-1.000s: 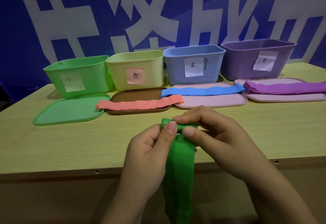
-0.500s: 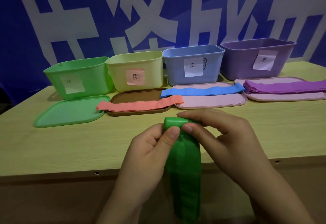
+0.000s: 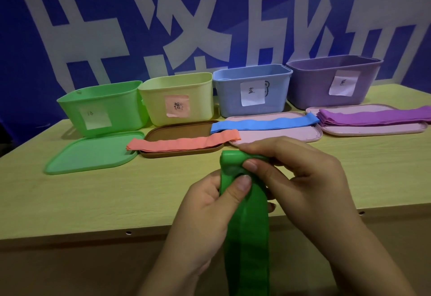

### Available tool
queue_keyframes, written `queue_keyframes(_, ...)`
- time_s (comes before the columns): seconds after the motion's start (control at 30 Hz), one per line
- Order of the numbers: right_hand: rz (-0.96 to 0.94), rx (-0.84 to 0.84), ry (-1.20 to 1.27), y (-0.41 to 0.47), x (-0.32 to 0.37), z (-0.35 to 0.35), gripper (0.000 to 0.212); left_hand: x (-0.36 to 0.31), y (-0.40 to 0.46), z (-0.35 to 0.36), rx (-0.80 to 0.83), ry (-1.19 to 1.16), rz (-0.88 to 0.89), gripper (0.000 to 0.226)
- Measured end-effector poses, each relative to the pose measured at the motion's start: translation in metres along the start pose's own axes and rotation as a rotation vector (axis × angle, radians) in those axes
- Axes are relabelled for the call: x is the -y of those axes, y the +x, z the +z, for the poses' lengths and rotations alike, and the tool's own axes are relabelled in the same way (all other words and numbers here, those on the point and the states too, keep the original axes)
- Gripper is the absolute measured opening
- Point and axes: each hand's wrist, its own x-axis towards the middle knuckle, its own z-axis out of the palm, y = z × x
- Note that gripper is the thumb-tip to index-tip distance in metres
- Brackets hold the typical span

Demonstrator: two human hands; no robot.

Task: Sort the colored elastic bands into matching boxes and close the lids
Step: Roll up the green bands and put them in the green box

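Pinching green band (image 3: pixel 245 237) in both hands, left (image 3: pixel 210 214), right (image 3: pixel 300 179), rolled top end, tail hanging.

Green band's (image 3: pixel 247 249) lower end beyond bottom edge

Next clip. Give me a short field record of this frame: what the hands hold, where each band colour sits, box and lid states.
hands: left hand and right hand both grip the green band, its top end rolled, the rest hanging past the table edge
pink band: lies across the brown lid
blue band: lies on the pink lid
purple bands: stacked on the rightmost lid
green lid: flat on the table, nothing on it
boxes: green box, yellow box, blue box, purple box, all open
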Motion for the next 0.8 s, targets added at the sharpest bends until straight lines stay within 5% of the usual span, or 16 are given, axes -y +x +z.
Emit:
queue_keyframes(0.4,-0.012,0.069,0.088,-0.002,0.0,0.008,0.015,-0.008,0.001,-0.02,0.101,0.038,0.057,0.013)
queue_keyframes(0.5,-0.042,0.123,0.087,0.0,-0.003,0.009,0.011,-0.006,0.002,-0.019,0.102,0.009,0.065,0.048)
queue_keyframes(0.8,0.355,0.338,0.473,-0.001,0.002,-0.004,0.019,-0.011,-0.002,-0.013,0.03,0.095,0.066,0.024)
